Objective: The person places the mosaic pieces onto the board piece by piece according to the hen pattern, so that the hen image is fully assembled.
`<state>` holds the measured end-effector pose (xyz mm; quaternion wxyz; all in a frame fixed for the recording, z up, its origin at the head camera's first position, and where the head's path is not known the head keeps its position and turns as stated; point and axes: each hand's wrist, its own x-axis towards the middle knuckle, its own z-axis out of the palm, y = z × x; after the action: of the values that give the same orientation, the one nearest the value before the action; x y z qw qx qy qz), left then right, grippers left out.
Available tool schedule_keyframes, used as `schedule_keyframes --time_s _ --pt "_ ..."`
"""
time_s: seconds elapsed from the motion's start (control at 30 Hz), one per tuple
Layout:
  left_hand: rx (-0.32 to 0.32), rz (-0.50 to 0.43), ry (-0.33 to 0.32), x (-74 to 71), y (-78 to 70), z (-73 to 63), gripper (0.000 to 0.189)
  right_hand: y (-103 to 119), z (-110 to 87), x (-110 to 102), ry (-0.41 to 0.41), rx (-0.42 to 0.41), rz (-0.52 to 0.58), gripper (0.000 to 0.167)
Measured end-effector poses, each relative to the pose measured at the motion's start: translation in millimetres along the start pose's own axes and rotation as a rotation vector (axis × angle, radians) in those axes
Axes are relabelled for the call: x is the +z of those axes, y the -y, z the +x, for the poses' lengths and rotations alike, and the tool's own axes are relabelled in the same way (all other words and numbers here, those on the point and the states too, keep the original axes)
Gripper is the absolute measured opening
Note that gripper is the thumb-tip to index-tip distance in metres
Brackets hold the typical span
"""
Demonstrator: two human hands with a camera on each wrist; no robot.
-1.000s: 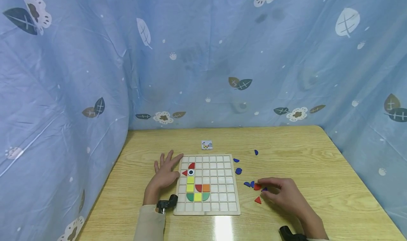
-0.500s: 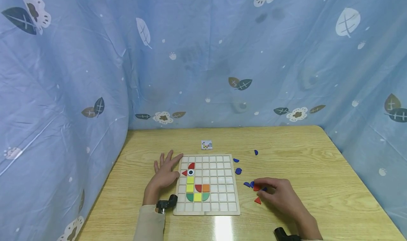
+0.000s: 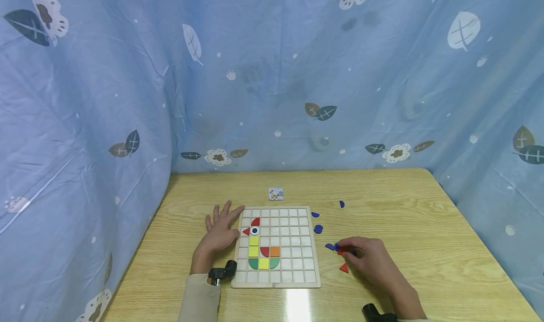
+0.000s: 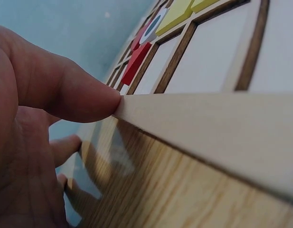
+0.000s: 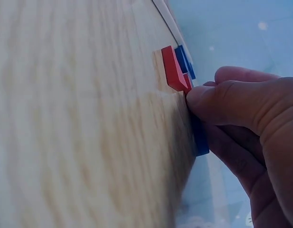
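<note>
My left hand (image 3: 218,235) lies with spread fingers along the left side of a wooden grid board (image 3: 276,285); in the left wrist view its thumb (image 4: 89,102) touches the board's edge. Right of the board, thumb and index finger of my right hand (image 3: 374,259) pinch a small red piece (image 3: 340,251), mostly covered by the fingers. Just below it lies a red triangle (image 3: 344,268), seen also in the right wrist view as a red block (image 5: 172,70). Blue half-circle pieces (image 3: 329,246) lie beside the fingertips, one partly behind the hand.
On the board, red, yellow, green and orange pieces and a round eye piece (image 3: 254,231) form a shape. A small pattern card (image 3: 276,194) lies behind it. More blue pieces (image 3: 318,229) lie to the right. A blue curtain (image 3: 272,76) surrounds the table.
My right hand has shifted slightly left, and its thumb and index finger have closed round the red piece, which has moved a little left. The left hand stays in place.
</note>
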<state>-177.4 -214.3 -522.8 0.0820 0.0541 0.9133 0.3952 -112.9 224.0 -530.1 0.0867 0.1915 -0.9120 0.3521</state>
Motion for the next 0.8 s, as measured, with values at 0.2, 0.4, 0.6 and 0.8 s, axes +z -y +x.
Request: schedule_keyframes --time_s 0.2,0.4,0.6,0.8 --pt "0.003 -0.002 0.003 1.0 0.8 -0.6 0.086 -1 0.0 2 -0.014 -0.064 -0.01 0.032" --pt "0.004 -0.002 0.003 0.6 0.2 -0.9 0.086 0 0.4 3 -0.025 -0.059 0.002 0.032" --pt "0.005 0.0 0.01 1.2 0.9 -0.5 0.086 6 2.2 -1 -0.016 -0.019 0.032 0.03" --pt "0.005 -0.004 0.005 0.6 -0.1 -1.3 0.086 21 15.6 3 0.026 -0.064 0.089 0.028"
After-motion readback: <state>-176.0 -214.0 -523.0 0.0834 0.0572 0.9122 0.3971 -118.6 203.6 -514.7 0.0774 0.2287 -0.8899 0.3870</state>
